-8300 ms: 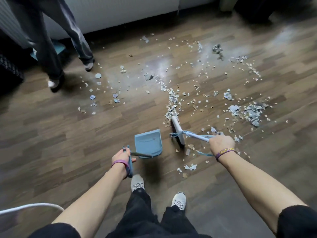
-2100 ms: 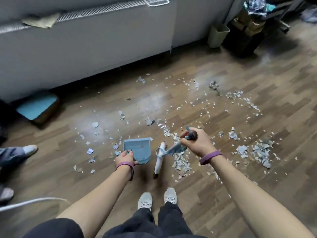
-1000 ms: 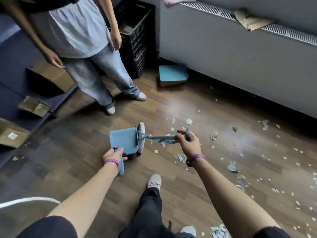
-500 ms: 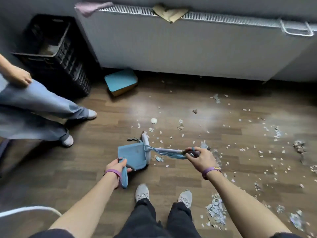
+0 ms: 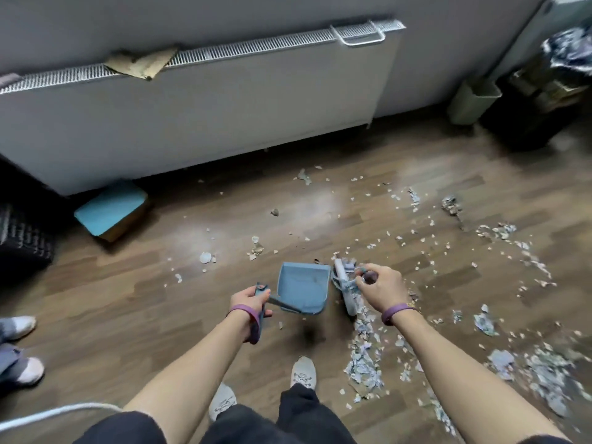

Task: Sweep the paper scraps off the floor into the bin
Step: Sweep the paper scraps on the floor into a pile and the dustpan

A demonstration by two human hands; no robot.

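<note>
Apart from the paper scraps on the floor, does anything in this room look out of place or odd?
Yes. A crumpled brown paper or cloth lies on the radiator's top grille, hanging over the front edge. A teal-topped box sits tilted on the floor, half under the radiator.

One dustpan (image 5: 302, 291), one broom (image 5: 344, 288), one bin (image 5: 472, 99), countless scraps (image 5: 363, 363).

I have one view only, from the head camera, wide-angle, looking forward and steeply down from standing height. My arms enter from 6 o'clock, the floor (image 5: 160, 315) fills the middle, and the radiator (image 5: 192, 100) runs from 9 to 1 o'clock, farther off.
</note>
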